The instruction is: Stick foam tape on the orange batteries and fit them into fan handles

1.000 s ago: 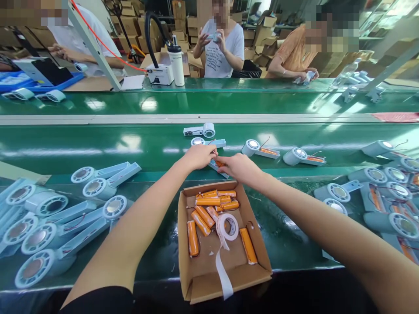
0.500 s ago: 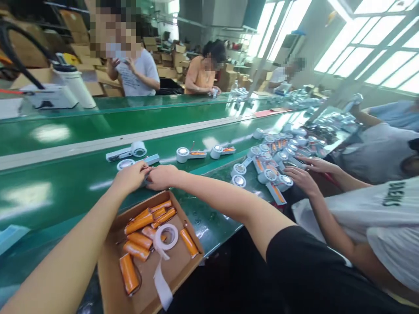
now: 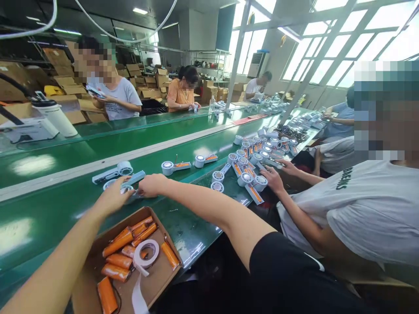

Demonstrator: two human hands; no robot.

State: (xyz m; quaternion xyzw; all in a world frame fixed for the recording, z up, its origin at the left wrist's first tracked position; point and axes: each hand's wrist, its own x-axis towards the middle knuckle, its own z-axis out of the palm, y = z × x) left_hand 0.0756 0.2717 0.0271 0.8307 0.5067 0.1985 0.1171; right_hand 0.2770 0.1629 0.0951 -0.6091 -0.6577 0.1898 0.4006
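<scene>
Over the green bench, my left hand (image 3: 114, 196) curls its thumb and fingers around the round head of a pale handheld fan (image 3: 128, 190). My right hand (image 3: 153, 185) is closed beside the fan's other side; what its fingertips pinch is hidden. Just behind my hands lie another fan with a light-blue handle (image 3: 136, 178) and a white fan (image 3: 124, 168). Below them stands an open cardboard box (image 3: 160, 279), holding several orange-wrapped battery packs (image 3: 119, 242) and a roll of white tape (image 3: 146, 254) with a loose tail.
Two open fans with orange batteries, one of them a near fan (image 3: 168, 168), lie to the right on the belt (image 3: 65, 174). Farther right is a pile of fans (image 3: 248, 163), where a co-worker's hands (image 3: 273, 179) work. Other people sit across the bench (image 3: 183, 114).
The camera view has shifted, so the scene sits farther left. My hands, pressed together before, are now slightly apart, with the fan's round head showing in my left hand.
</scene>
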